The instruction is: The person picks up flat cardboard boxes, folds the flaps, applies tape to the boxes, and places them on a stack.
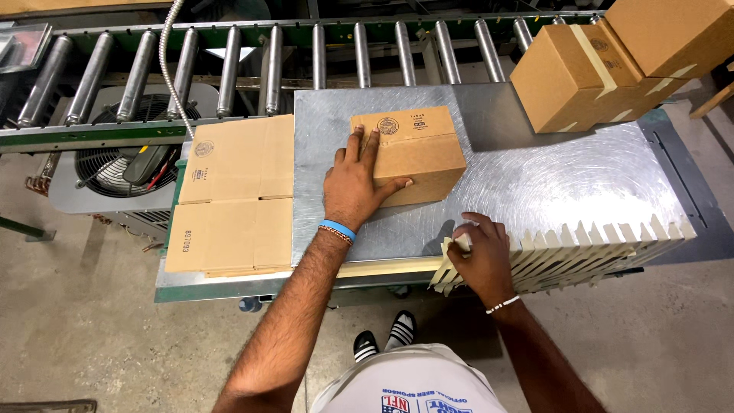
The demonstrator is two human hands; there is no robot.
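Left hand flat, fingers spread — right hand pinching, fingers curled

Left hand flat on small box; right hand pinches tape strip (one of many).

Small brown carton, tape strips
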